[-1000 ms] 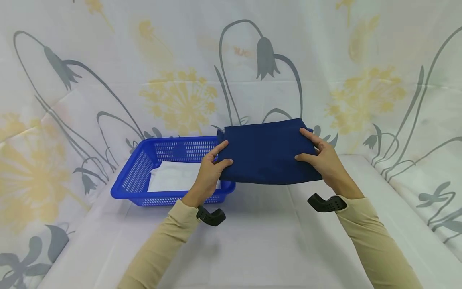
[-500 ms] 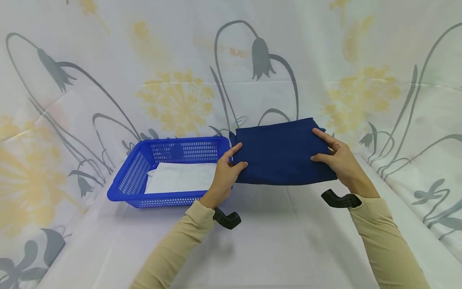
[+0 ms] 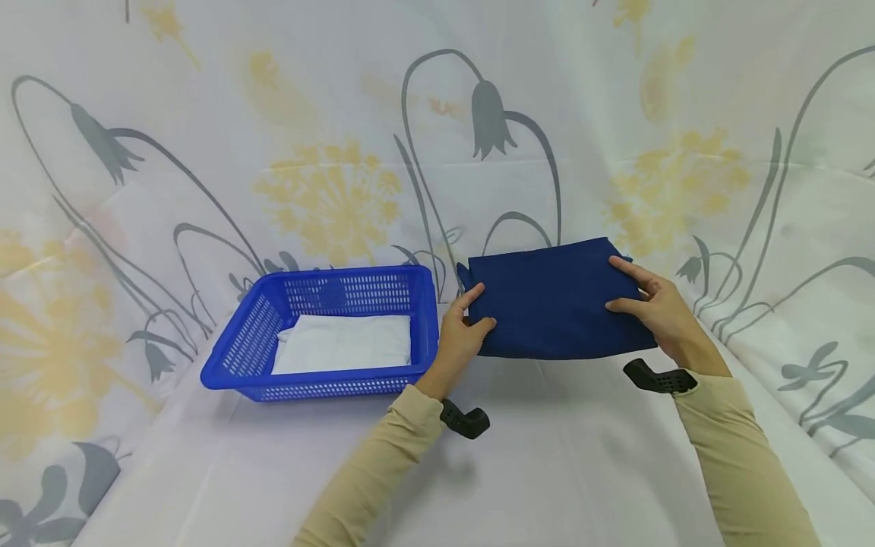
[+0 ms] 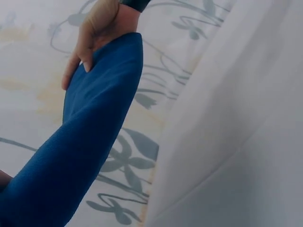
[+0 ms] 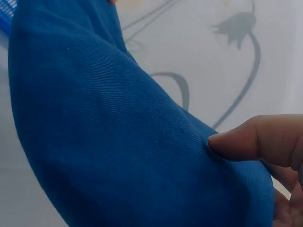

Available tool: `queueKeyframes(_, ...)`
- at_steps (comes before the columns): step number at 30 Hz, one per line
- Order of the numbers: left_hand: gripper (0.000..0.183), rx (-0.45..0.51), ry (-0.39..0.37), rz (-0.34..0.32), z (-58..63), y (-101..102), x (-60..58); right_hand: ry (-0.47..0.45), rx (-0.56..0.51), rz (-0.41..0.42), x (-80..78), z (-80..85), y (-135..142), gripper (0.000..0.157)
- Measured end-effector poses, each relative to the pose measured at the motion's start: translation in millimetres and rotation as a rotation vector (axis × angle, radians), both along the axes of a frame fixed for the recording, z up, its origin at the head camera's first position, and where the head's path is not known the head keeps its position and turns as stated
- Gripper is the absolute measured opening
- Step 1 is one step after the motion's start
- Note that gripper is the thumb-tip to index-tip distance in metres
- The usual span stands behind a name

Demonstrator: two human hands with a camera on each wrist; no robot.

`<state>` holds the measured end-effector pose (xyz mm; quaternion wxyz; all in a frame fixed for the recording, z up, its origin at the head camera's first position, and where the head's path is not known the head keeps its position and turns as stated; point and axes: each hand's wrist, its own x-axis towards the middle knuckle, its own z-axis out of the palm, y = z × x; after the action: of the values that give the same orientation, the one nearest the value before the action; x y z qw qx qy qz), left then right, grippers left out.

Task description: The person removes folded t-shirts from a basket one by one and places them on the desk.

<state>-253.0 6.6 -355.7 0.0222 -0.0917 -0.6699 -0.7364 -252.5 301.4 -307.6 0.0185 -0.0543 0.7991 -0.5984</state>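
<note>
A folded navy blue cloth point(image 3: 550, 304) is held up between both hands, right of the basket, its shadow falling on the table below. My left hand point(image 3: 461, 334) grips its left edge, thumb and index finger on the near face. At the opposite edge my right hand point(image 3: 659, 311) pinches the cloth in the same way, the other fingers hidden behind it. Close up in the right wrist view, the right thumb point(image 5: 251, 142) presses on the blue fabric point(image 5: 118, 118). The left wrist view shows the fabric point(image 4: 90, 127) sagging between the hands.
A blue plastic basket point(image 3: 328, 382) with perforated sides stands on the left, and a folded white cloth point(image 3: 349, 343) lies in it. White covering spreads over the table point(image 3: 540, 471). A flower-printed curtain point(image 3: 328, 91) hangs behind and at the sides.
Both hands have moved right with the navy cloth, away from the basket. The cloth no longer overlaps the basket's right end, and more of the white cloth shows.
</note>
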Motion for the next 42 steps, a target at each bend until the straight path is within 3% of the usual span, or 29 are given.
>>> queueKeyframes(11,0.062,0.026,-0.052,0.049,-25.6,21.6,-8.6,-0.055,-0.024,-0.022,-12.1,-23.4,15.0,0.078)
queueKeyframes(32,0.066,-0.124,-0.125,0.088,-52.9,40.0,-25.8,-0.082,-0.007,-0.020,-38.5,-60.5,30.1,0.079)
queueKeyframes(42,0.082,-0.170,-0.193,0.023,-64.2,40.4,-35.9,-0.104,0.040,0.008,-43.0,-74.4,35.4,0.080)
